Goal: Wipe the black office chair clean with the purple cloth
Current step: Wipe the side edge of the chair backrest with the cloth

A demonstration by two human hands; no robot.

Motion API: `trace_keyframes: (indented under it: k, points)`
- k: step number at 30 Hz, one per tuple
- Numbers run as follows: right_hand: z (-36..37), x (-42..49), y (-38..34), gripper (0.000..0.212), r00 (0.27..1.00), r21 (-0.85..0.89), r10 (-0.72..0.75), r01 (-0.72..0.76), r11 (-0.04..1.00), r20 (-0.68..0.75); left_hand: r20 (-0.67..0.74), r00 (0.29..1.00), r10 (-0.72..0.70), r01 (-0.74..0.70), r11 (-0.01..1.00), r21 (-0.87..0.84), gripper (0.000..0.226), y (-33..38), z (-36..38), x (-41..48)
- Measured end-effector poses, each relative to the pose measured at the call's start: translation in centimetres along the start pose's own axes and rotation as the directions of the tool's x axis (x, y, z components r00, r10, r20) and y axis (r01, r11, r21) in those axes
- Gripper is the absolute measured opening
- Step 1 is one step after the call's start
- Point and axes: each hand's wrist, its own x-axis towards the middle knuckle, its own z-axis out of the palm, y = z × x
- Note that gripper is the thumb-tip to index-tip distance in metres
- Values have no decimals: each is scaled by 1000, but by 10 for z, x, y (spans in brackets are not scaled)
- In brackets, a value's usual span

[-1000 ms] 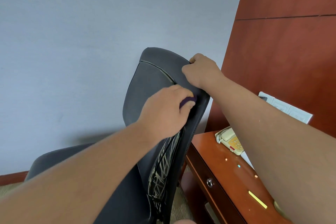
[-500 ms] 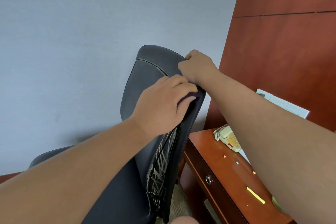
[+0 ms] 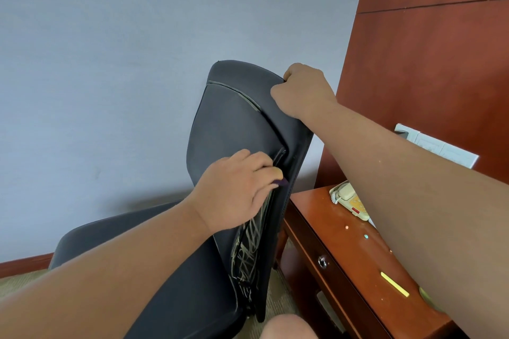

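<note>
At the backrest's side edge | left hand (image 3: 234, 190) grip curls round the purple cloth (image 3: 280, 182), mostly hidden, pressing it to the black office chair (image 3: 234, 124) | right hand (image 3: 301, 89) grip clamps the top corner | mid-job, seemingly: seat and lower back to go.

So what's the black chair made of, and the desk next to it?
The chair looks like leather or faux leather: dull sheen, stitched seams. The desk looks like varnished reddish wood or veneer: glossy, reflecting light.

grey-blue wall (image 3: 110, 49) | red-brown wood panel (image 3: 429, 63) | wooden desk (image 3: 344, 250) | carpet (image 3: 16, 283)
</note>
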Motion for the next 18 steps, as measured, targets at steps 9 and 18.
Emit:
trace_keyframes:
  k: [9,18]
  points:
    - [-7,-14,-8,4,997,-187,-76,68,980,-35,-128,918,-374,350,920,-178,23,6,-12,33]
    - [-1,-34,1,46,992,-267,-81,103,958,94,-126,960,-249,239,967,-94,38,18,26,-10]
